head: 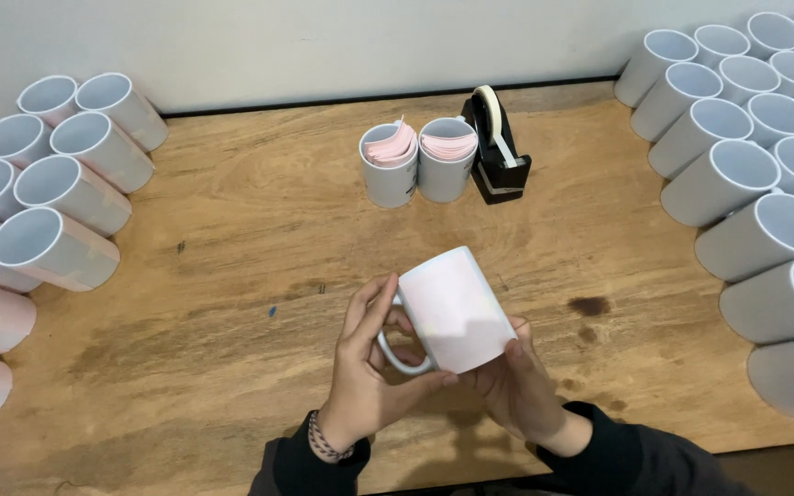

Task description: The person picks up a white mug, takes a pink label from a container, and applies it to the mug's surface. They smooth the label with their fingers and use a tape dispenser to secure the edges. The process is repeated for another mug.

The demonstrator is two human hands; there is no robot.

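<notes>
While hands [443,377] grip mug [457,308], table [232,211] mid-span

Both hands grip white mug [457,308] wrapped in pale pink sheet above wooden table [232,239]: left hand [365,372] at handle, right hand [521,386] beneath. Twelve o'clock: two paper-filled mugs [415,161], tape dispenser [498,147].

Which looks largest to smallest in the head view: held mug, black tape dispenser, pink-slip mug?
1. White ceramic mug wrapped in a pale pink sheet, held nearest the camera, so its lead is unsure.
2. Black tape dispenser and white mug of pink slips look alike.
</notes>
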